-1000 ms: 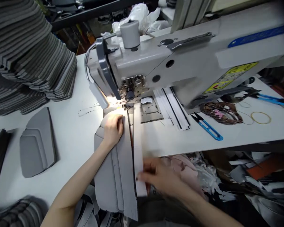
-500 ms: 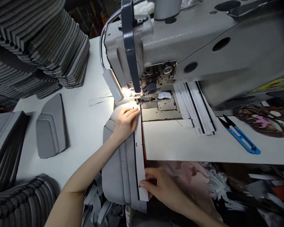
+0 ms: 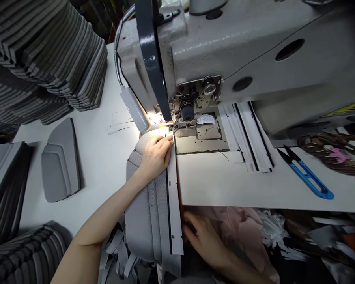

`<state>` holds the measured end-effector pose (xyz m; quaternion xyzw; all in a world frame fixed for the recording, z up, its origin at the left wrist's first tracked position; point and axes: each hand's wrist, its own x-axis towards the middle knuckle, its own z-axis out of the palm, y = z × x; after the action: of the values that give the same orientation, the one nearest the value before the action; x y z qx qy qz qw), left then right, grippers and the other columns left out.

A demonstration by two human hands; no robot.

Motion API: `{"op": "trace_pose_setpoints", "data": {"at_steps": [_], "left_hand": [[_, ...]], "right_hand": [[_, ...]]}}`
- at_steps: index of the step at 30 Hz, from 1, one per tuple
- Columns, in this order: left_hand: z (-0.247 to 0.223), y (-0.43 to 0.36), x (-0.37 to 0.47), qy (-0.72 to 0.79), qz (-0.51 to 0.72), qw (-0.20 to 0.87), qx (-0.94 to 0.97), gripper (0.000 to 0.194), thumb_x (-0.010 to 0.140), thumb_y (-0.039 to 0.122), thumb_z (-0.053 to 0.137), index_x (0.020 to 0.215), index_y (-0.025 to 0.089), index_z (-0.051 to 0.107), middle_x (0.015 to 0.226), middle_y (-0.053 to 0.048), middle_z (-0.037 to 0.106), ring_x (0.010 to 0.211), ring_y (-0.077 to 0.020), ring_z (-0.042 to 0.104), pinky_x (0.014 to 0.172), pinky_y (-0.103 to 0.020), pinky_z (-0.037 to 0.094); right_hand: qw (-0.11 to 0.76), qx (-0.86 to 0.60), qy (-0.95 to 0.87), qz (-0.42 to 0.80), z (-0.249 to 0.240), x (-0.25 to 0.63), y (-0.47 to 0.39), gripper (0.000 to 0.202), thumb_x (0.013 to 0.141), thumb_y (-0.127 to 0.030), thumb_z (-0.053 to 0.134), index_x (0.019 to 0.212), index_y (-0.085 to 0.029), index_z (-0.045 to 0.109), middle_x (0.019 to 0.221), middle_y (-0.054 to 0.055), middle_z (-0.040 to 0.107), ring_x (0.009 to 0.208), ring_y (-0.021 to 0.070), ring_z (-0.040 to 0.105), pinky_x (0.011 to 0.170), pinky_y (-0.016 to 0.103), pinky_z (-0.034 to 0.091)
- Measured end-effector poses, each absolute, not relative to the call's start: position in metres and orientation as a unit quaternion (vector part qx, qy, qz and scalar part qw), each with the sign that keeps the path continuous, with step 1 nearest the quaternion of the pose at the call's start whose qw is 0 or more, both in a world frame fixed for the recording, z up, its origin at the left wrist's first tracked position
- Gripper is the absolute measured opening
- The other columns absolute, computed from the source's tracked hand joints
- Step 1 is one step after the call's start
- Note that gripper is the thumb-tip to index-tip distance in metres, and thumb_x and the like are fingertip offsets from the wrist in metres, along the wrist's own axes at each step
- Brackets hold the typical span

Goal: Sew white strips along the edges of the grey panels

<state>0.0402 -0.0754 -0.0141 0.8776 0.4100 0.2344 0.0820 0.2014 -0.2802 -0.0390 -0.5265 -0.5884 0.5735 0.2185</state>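
My left hand (image 3: 157, 156) lies on a grey padded fabric piece (image 3: 140, 225) below the sewing machine's needle area. Its fingers are bent together and press a white strip with a black edge (image 3: 174, 205) against the fabric, close to the presser foot (image 3: 170, 128). The strip runs along the right side of the padded piece toward me. Beside the strip's lower part is my right hand (image 3: 205, 236), thumb and forefinger apart, with the fingertips next to the strip's right edge. Its other fingers are hidden.
Tall stacks of grey fabric pieces (image 3: 47, 51) stand at the left, near a single grey piece (image 3: 61, 161). More white strips (image 3: 248, 138) lie right of the needle plate. Blue thread snips (image 3: 309, 175) and a brown hair clip (image 3: 331, 154) rest farther right. A lamp (image 3: 135, 108) lights the needle.
My right thumb has come off the face of the white strip, and the hand has dropped back beside its edge. My left hand stays on the strip. The view has shifted slightly.
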Motion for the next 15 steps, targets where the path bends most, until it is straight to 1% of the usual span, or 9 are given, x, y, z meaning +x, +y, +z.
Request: {"op": "trace_pose_setpoints", "data": {"at_steps": [1,3,6,7,9,10,12,13,15], "left_hand": [[-0.015,-0.074,0.040,0.411,0.236,0.084,0.877,0.020,0.100,0.023,0.043,0.095,0.020,0.062,0.120,-0.008,0.072,0.105,-0.0245,0.062,0.096,-0.045,0.048],[-0.016,-0.069,0.041,0.410,0.237,0.085,0.877,0.019,0.100,0.024,0.044,0.094,0.020,0.062,0.120,-0.008,0.072,0.106,-0.0249,0.062,0.095,-0.045,0.047],[-0.016,-0.059,0.042,0.402,0.225,0.065,0.885,0.021,0.100,0.023,0.042,0.093,0.020,0.062,0.116,-0.009,0.072,0.104,-0.0241,0.063,0.093,-0.042,0.048],[-0.015,-0.056,0.043,0.400,0.219,0.050,0.888,0.022,0.100,0.023,0.041,0.093,0.020,0.062,0.114,-0.009,0.072,0.103,-0.0236,0.063,0.091,-0.041,0.049],[-0.014,-0.052,0.044,0.399,0.213,0.022,0.891,0.023,0.100,0.022,0.041,0.093,0.019,0.063,0.108,-0.009,0.072,0.099,-0.0232,0.064,0.086,-0.039,0.050],[-0.013,-0.052,0.045,0.399,0.214,0.013,0.891,0.024,0.100,0.022,0.041,0.093,0.019,0.063,0.106,-0.010,0.072,0.098,-0.0231,0.065,0.085,-0.039,0.051],[-0.013,-0.060,0.045,0.398,0.225,0.010,0.889,0.024,0.100,0.021,0.041,0.094,0.018,0.063,0.105,-0.010,0.072,0.096,-0.0231,0.064,0.085,-0.039,0.052],[-0.014,-0.067,0.044,0.397,0.234,0.015,0.887,0.023,0.100,0.020,0.041,0.096,0.017,0.063,0.107,-0.011,0.072,0.098,-0.0231,0.064,0.087,-0.039,0.053],[-0.014,-0.089,0.041,0.399,0.251,0.029,0.882,0.021,0.099,0.018,0.043,0.104,0.016,0.063,0.115,-0.011,0.071,0.104,-0.0234,0.063,0.093,-0.041,0.053]], "right_hand": [[0.219,-0.509,-0.554,0.621,-0.038,0.199,-0.277,0.021,0.090,-0.011,0.043,0.086,-0.019,0.062,0.080,0.003,0.069,0.073,0.0172,0.067,0.066,0.027,0.052],[0.224,-0.485,-0.496,0.684,-0.034,0.195,-0.272,0.023,0.090,-0.012,0.042,0.079,-0.018,0.060,0.074,0.001,0.066,0.065,0.0143,0.064,0.060,0.023,0.050],[0.241,-0.492,-0.489,0.678,-0.026,0.193,-0.269,0.022,0.090,-0.014,0.043,0.079,-0.018,0.061,0.076,0.002,0.066,0.070,0.0151,0.065,0.061,0.023,0.050],[0.250,-0.498,-0.493,0.668,-0.024,0.194,-0.270,0.022,0.091,-0.016,0.042,0.084,-0.018,0.062,0.079,0.004,0.067,0.073,0.0159,0.066,0.064,0.024,0.051],[0.273,-0.503,-0.486,0.661,-0.021,0.195,-0.276,0.025,0.096,-0.021,0.040,0.107,-0.019,0.063,0.089,0.006,0.070,0.080,0.0166,0.068,0.069,0.025,0.054],[0.283,-0.506,-0.481,0.657,-0.021,0.196,-0.279,0.030,0.099,-0.025,0.038,0.122,-0.020,0.058,0.096,0.008,0.071,0.082,0.0169,0.069,0.071,0.027,0.055],[0.305,-0.510,-0.491,0.637,-0.024,0.197,-0.286,0.045,0.101,-0.031,0.039,0.145,-0.021,0.039,0.105,0.011,0.070,0.086,0.0178,0.069,0.072,0.029,0.056],[0.314,-0.504,-0.507,0.625,-0.025,0.198,-0.289,0.053,0.101,-0.033,0.041,0.151,-0.020,0.030,0.106,0.012,0.069,0.086,0.0183,0.068,0.072,0.029,0.056],[0.321,-0.482,-0.543,0.608,-0.029,0.198,-0.293,0.065,0.100,-0.033,0.044,0.158,-0.021,0.017,0.103,0.011,0.069,0.081,0.0180,0.067,0.070,0.030,0.054]]}}
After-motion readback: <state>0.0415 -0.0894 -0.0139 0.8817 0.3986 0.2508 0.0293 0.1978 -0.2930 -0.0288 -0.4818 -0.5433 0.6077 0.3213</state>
